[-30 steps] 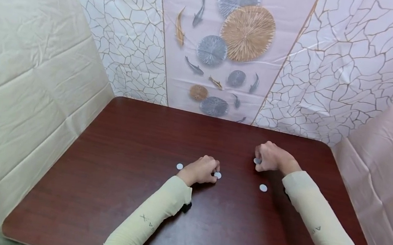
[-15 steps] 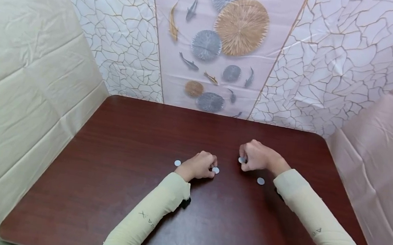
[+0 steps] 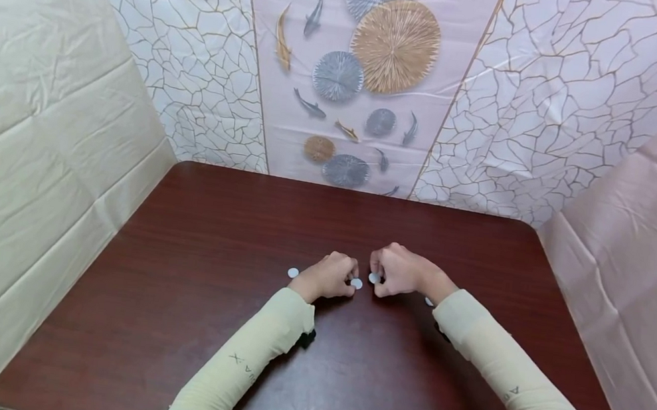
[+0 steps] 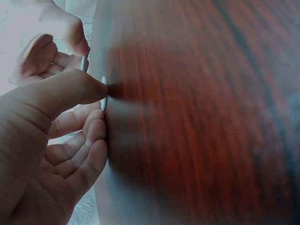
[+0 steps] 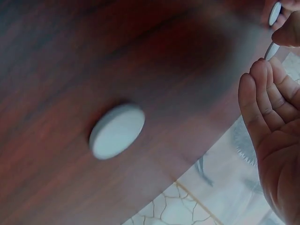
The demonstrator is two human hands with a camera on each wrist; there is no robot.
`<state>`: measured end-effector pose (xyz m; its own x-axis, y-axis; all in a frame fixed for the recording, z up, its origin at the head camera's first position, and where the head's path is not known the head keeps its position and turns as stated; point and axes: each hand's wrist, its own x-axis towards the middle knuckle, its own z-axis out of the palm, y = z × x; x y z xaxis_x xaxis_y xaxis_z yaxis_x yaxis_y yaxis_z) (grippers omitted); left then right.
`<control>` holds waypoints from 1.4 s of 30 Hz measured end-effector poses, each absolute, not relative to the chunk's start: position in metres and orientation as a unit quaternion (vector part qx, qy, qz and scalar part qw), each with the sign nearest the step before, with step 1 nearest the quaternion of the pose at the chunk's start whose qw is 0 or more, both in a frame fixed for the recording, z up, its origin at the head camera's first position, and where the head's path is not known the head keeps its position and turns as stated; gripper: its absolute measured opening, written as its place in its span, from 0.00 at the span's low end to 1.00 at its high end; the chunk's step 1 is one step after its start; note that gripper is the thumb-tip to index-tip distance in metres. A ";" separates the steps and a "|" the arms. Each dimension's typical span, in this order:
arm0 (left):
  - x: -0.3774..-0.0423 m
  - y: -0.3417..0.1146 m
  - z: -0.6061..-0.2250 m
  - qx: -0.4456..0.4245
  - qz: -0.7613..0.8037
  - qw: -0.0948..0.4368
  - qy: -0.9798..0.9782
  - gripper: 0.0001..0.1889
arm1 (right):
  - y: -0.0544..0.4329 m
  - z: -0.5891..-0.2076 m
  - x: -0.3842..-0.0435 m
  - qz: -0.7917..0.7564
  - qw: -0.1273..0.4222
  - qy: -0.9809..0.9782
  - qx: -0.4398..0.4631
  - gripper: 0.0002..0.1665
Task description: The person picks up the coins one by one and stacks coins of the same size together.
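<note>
Near the middle of the table, my left hand pinches a small white disc between thumb and finger; in the left wrist view this disc is seen edge-on at the tabletop. Just to its right, my right hand holds another white disc by its edges, also visible as a thin disc in the right wrist view. A narrow gap separates the two held discs. One more white disc lies flat on the table, partly hidden by the right forearm in the head view.
A further white disc lies left of my left wrist. The dark red-brown table has rounded corners. Behind it hangs a patterned cloth, with pale cloth walls along both sides.
My right hand has moved left with its disc, up close to the left hand's disc. The left hand stays about where it was. The right forearm now partly covers the disc lying beside it.
</note>
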<state>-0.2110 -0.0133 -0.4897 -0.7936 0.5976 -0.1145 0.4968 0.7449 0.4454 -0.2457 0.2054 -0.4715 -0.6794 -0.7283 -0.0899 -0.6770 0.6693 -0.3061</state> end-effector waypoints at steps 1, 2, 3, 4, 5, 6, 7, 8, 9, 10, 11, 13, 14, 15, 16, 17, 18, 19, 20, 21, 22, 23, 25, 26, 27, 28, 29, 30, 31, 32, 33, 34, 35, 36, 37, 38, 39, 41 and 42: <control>-0.211 -0.013 -0.490 0.297 0.201 0.126 0.925 0.10 | 0.203 -0.473 -0.245 -0.127 0.101 0.907 -0.388 0.11; -0.212 -0.014 -0.490 0.298 0.202 0.126 0.924 0.10 | 0.201 -0.474 -0.244 -0.128 0.098 0.907 -0.389 0.11; -0.212 -0.014 -0.490 0.299 0.203 0.125 0.924 0.10 | 0.200 -0.474 -0.243 -0.131 0.096 0.906 -0.390 0.11; -0.212 -0.014 -0.490 0.300 0.205 0.124 0.923 0.10 | 0.199 -0.475 -0.243 -0.133 0.094 0.906 -0.391 0.11; -0.212 -0.015 -0.490 0.302 0.207 0.122 0.923 0.10 | 0.197 -0.476 -0.243 -0.136 0.093 0.906 -0.391 0.11; -0.212 -0.015 -0.490 0.303 0.210 0.120 0.922 0.10 | 0.196 -0.477 -0.242 -0.138 0.092 0.906 -0.390 0.11; -0.213 -0.015 -0.490 0.304 0.212 0.119 0.921 0.10 | 0.195 -0.478 -0.242 -0.141 0.091 0.906 -0.389 0.11; -0.213 -0.015 -0.490 0.305 0.215 0.117 0.920 0.10 | 0.195 -0.478 -0.242 -0.145 0.090 0.906 -0.388 0.11; -0.213 -0.016 -0.489 0.305 0.218 0.117 0.920 0.10 | 0.194 -0.479 -0.241 -0.148 0.090 0.906 -0.387 0.12; -0.213 -0.016 -0.489 0.305 0.222 0.118 0.919 0.11 | 0.193 -0.479 -0.241 -0.150 0.090 0.906 -0.385 0.12; -0.213 -0.016 -0.489 0.305 0.224 0.118 0.918 0.11 | 0.192 -0.480 -0.240 -0.154 0.091 0.906 -0.383 0.12; -0.213 -0.017 -0.490 0.305 0.227 0.120 0.917 0.12 | 0.190 -0.480 -0.240 -0.159 0.091 0.907 -0.379 0.13; -0.213 -0.018 -0.490 0.304 0.230 0.120 0.917 0.12 | 0.189 -0.481 -0.239 -0.161 0.090 0.907 -0.378 0.13; -0.214 -0.018 -0.490 0.304 0.232 0.120 0.916 0.12 | 0.188 -0.482 -0.239 -0.162 0.090 0.908 -0.376 0.13; -0.214 -0.018 -0.491 0.305 0.233 0.119 0.916 0.12 | 0.187 -0.482 -0.239 -0.165 0.090 0.908 -0.374 0.14; -0.215 -0.018 -0.491 0.305 0.234 0.119 0.916 0.12 | 0.186 -0.483 -0.239 -0.167 0.088 0.908 -0.374 0.14; -0.215 -0.019 -0.492 0.305 0.236 0.119 0.915 0.12 | 0.185 -0.484 -0.239 -0.169 0.087 0.909 -0.372 0.14; -0.216 -0.018 -0.492 0.306 0.236 0.117 0.915 0.12 | 0.185 -0.484 -0.238 -0.171 0.086 0.909 -0.370 0.14; -0.216 -0.018 -0.493 0.307 0.237 0.117 0.914 0.12 | 0.184 -0.485 -0.238 -0.175 0.085 0.910 -0.367 0.14; -0.216 -0.018 -0.493 0.308 0.238 0.116 0.914 0.12 | 0.184 -0.486 -0.238 -0.178 0.085 0.910 -0.365 0.14; -0.216 -0.018 -0.494 0.309 0.238 0.114 0.914 0.12 | 0.183 -0.487 -0.238 -0.182 0.084 0.910 -0.363 0.14; -0.217 -0.018 -0.494 0.309 0.239 0.113 0.914 0.12 | 0.183 -0.487 -0.237 -0.185 0.083 0.910 -0.361 0.14; -0.217 -0.018 -0.495 0.309 0.239 0.109 0.914 0.11 | 0.182 -0.489 -0.236 -0.191 0.084 0.911 -0.356 0.14; -0.217 -0.018 -0.495 0.309 0.239 0.109 0.914 0.11 | 0.182 -0.490 -0.236 -0.194 0.084 0.911 -0.354 0.14; -0.217 -0.018 -0.496 0.309 0.240 0.108 0.914 0.12 | 0.182 -0.491 -0.236 -0.196 0.085 0.911 -0.353 0.14; -0.216 -0.019 -0.496 0.309 0.241 0.108 0.914 0.12 | 0.182 -0.491 -0.236 -0.198 0.086 0.911 -0.352 0.14; -0.216 -0.019 -0.496 0.308 0.241 0.109 0.914 0.12 | 0.182 -0.492 -0.236 -0.200 0.087 0.911 -0.350 0.14; -0.216 -0.020 -0.496 0.308 0.244 0.109 0.913 0.12 | 0.182 -0.492 -0.236 -0.203 0.089 0.911 -0.348 0.14; -0.216 -0.020 -0.496 0.307 0.247 0.110 0.912 0.13 | 0.182 -0.493 -0.235 -0.205 0.089 0.911 -0.348 0.13; -0.215 -0.021 -0.495 0.307 0.249 0.110 0.912 0.13 | 0.182 -0.493 -0.235 -0.209 0.089 0.910 -0.347 0.13; -0.215 -0.021 -0.495 0.306 0.252 0.110 0.911 0.14 | 0.182 -0.493 -0.235 -0.212 0.090 0.910 -0.346 0.13; -0.215 -0.022 -0.495 0.305 0.255 0.110 0.911 0.14 | 0.181 -0.494 -0.234 -0.214 0.090 0.909 -0.345 0.12; -0.215 -0.022 -0.494 0.304 0.259 0.110 0.910 0.14 | 0.181 -0.494 -0.234 -0.216 0.090 0.909 -0.344 0.12; -0.214 -0.022 -0.494 0.303 0.262 0.111 0.909 0.14 | 0.181 -0.494 -0.234 -0.217 0.090 0.909 -0.343 0.12; -0.214 -0.022 -0.493 0.303 0.263 0.111 0.909 0.14 | 0.181 -0.494 -0.234 -0.217 0.090 0.910 -0.343 0.12; -0.214 -0.022 -0.493 0.304 0.265 0.112 0.908 0.14 | 0.181 -0.494 -0.234 -0.217 0.090 0.910 -0.342 0.12; -0.214 -0.023 -0.493 0.304 0.266 0.113 0.908 0.14 | 0.181 -0.494 -0.233 -0.217 0.091 0.910 -0.340 0.12; -0.215 -0.023 -0.493 0.305 0.266 0.114 0.907 0.14 | 0.181 -0.494 -0.233 -0.216 0.091 0.911 -0.339 0.12; -0.215 -0.023 -0.493 0.306 0.266 0.114 0.907 0.14 | 0.181 -0.494 -0.233 -0.217 0.091 0.911 -0.339 0.13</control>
